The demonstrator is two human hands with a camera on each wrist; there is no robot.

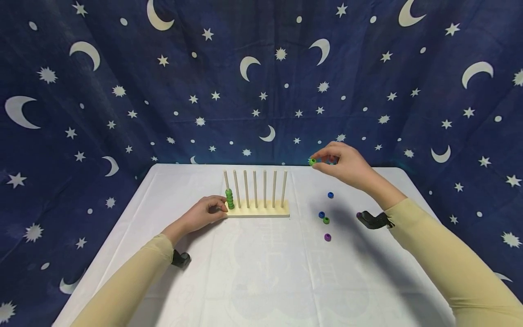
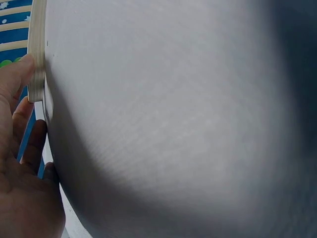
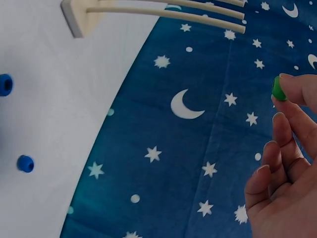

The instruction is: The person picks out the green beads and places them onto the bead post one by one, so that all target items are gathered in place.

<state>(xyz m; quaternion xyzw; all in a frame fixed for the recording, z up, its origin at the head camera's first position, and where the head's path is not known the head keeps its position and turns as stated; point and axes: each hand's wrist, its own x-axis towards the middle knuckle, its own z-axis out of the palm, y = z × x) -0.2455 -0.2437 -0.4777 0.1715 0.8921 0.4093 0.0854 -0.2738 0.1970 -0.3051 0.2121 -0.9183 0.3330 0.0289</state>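
Between thumb and index finger, my right hand point(image 1: 347, 165) pinches a green bead point(image 1: 312, 161), held up above the back of the table. In the right wrist view the same green bead point(image 3: 279, 89) sits at the fingertips. My left hand point(image 1: 204, 211) grips the left end of a wooden peg rack point(image 1: 261, 212), its thumb on the base point(image 2: 37, 49) in the left wrist view. The rack has a row of several upright pegs point(image 1: 264, 188). A stack of green beads point(image 1: 230, 200) is threaded on the leftmost peg; the other pegs are bare.
Right of the rack lie loose beads: a blue one point(image 1: 330, 195), another blue one point(image 1: 322, 214) beside a green one point(image 1: 326, 220), and a purple one point(image 1: 328, 237). A white cloth covers the table point(image 1: 278, 272). Behind hangs a dark blue curtain point(image 1: 229, 68) with moons and stars.
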